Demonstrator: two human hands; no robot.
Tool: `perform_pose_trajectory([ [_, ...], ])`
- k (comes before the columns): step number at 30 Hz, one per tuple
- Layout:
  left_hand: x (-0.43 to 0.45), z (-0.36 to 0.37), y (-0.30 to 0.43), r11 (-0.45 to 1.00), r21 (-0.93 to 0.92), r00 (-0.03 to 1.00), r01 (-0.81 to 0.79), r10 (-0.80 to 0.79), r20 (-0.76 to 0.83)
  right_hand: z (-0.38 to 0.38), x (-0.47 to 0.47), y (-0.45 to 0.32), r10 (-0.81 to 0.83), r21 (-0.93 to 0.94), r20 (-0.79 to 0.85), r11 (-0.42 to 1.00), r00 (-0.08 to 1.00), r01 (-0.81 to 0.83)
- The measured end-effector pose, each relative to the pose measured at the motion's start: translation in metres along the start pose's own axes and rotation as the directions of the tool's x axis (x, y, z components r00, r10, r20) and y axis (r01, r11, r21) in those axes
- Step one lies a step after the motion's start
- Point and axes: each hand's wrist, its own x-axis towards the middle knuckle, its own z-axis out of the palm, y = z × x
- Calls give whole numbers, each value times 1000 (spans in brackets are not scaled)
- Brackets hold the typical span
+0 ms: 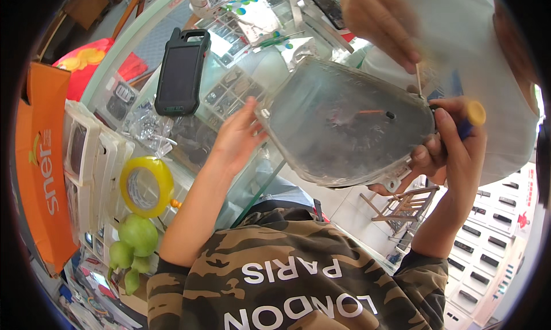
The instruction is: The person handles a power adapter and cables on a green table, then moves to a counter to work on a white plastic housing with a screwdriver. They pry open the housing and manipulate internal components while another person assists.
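Observation:
A vehicle instrument cluster with a cloudy clear cover (344, 127) is tilted in front of me, an orange needle showing inside. My right hand (460, 144) grips its right edge, close to a screwdriver with a blue and yellow handle (471, 119). More fingers lie at the cluster's lower right; whose they are, I cannot tell. Beside the left edge is my left hand (236, 138), fingers apart, with no clear grip; any light contact is unclear. Another person's hand (383, 28), blurred, holds a thin stick-like tool (419, 80) against the cluster's upper right edge.
A black handheld device (181, 71) and a divided plastic parts box (234, 93) rest on the glass counter. Yellow tape (146, 186), green gourds (137, 235) and an orange box (45, 170) stand left. A co-worker in white (486, 136) stands right, near a wooden stool (400, 205).

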Motion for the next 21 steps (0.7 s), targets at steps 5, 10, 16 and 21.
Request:
perform_pose_trajectory([
  [5,7,6,-8,992,101,997,-74,73,12,6,-5,-6,5,2,-7,1000,1000,-5],
  [10,15,1,3,989,47,990,-143,142,11,3,-7,1,-91,0,61,996,994,91],
  [16,20,4,9,982,42,983,-183,182,33,-11,-8,28,-96,-81,-30,992,995,93],
  [21,15,5,3,968,-77,954,-240,250,168,-9,6,33,-101,83,-54,991,993,105],
])
